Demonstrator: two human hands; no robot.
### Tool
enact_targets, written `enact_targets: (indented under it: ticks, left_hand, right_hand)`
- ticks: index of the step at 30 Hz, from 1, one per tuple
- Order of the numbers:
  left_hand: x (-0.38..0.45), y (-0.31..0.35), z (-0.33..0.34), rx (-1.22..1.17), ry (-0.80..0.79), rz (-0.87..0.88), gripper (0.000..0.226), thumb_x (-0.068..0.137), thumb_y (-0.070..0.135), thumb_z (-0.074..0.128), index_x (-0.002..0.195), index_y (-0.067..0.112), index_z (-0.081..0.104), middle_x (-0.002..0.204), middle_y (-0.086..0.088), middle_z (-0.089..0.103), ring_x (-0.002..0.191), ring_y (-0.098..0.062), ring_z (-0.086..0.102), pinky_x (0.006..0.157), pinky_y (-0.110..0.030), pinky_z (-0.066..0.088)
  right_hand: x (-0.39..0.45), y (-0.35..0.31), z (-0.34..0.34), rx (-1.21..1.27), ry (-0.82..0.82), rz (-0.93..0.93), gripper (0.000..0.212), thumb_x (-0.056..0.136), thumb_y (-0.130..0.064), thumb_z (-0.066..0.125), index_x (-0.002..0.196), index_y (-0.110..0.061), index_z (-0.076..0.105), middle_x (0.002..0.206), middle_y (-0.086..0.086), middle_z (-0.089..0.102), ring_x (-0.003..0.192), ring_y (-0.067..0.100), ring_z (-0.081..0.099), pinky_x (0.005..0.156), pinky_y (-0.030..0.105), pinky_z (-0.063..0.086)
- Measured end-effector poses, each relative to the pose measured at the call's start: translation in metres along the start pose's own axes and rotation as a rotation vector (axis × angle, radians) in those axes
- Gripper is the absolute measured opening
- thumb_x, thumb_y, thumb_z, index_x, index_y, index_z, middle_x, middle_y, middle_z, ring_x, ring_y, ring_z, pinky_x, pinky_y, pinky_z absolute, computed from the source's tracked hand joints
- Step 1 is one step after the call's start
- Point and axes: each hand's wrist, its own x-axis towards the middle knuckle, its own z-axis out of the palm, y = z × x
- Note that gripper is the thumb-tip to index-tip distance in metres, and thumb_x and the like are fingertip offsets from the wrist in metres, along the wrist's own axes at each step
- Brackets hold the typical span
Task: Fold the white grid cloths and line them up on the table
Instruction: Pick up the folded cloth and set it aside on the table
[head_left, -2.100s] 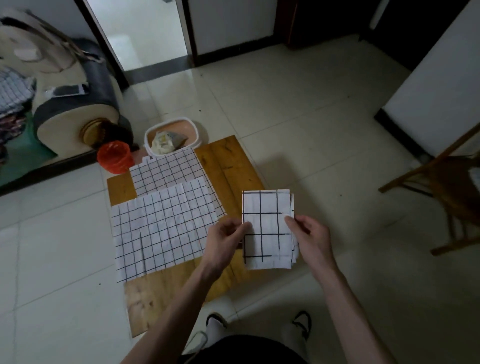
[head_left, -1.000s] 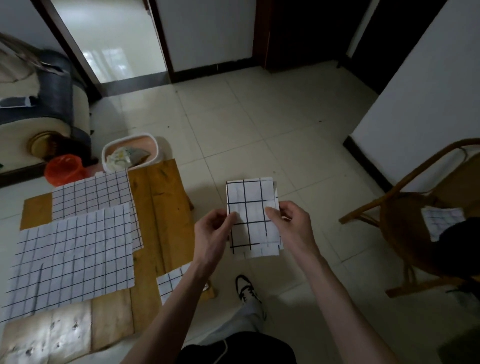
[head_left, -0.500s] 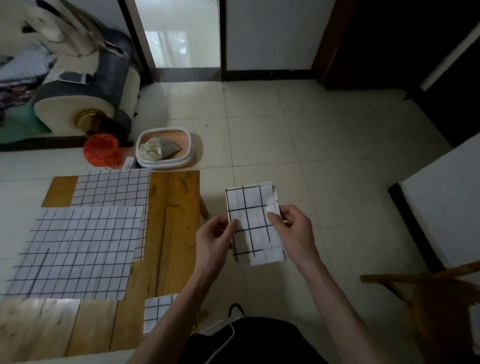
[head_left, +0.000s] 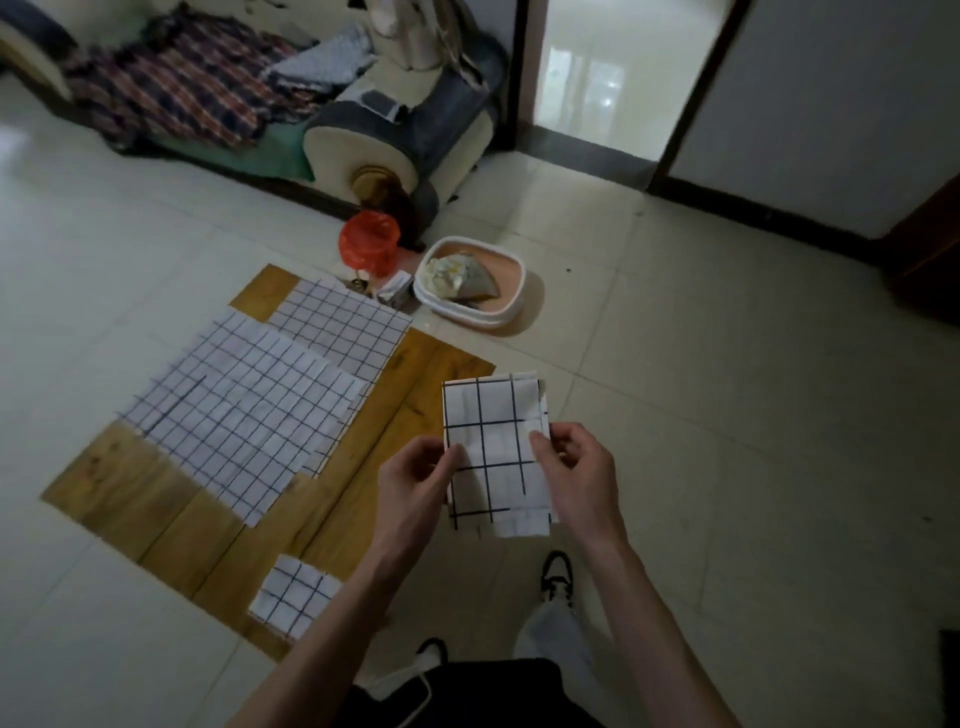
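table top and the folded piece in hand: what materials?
Table: looks like wood planks, glossy yellow-brown finish; grain, knots and board seams show. Folded cloth, held by left hand and right hand: probably thin woven fabric, matte white with black grid; soft creases, layered edges.

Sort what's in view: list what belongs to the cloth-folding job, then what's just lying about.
Job: folded cloth pinched by left hand and right hand; flat cloths; small folded cloth; wooden table.

Lying about: red bag; pink basin; sofa.
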Motion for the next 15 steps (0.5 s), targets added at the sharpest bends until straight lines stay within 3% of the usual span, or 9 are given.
enact_targets:
  ticks: [6,11,15]
  left_hand:
    - [0.011,0.019,0.024,0.042,0.267,-0.069,0.009,0.101,0.024,0.062,0.104,0.02,0.07,0.099,0.005,0.073,0.092,-0.008,0.07,0.076,-0.028,0.059]
    - [0.007,0.02,0.025,0.013,0.523,-0.123,0.009,0.101,0.018,0.063,0.103,0.019,0.072,0.098,0.003,0.074,0.091,-0.007,0.069,0.075,-0.021,0.056]
    - [0.007,0.017,0.014,-0.019,0.697,-0.165,0.009,0.1,0.012,0.064,0.099,0.015,0.072,0.095,-0.005,0.07,0.089,-0.012,0.065,0.081,-0.021,0.055]
  right_hand:
    - [0.065,-0.013,-0.002,-0.035,-0.241,-0.068,0.01,0.1,-0.03,0.067,0.104,-0.021,0.069,0.096,-0.005,0.074,0.087,0.011,0.072,0.067,0.033,0.064]
    - [0.091,-0.02,0.02,-0.049,-0.459,-0.135,0.008,0.099,-0.03,0.067,0.099,-0.022,0.068,0.091,-0.002,0.073,0.082,0.011,0.071,0.068,0.038,0.064]
    - [0.103,-0.023,0.049,-0.094,-0.599,-0.159,0.009,0.098,-0.029,0.068,0.098,-0.02,0.068,0.092,0.003,0.071,0.086,0.023,0.069,0.074,0.043,0.062]
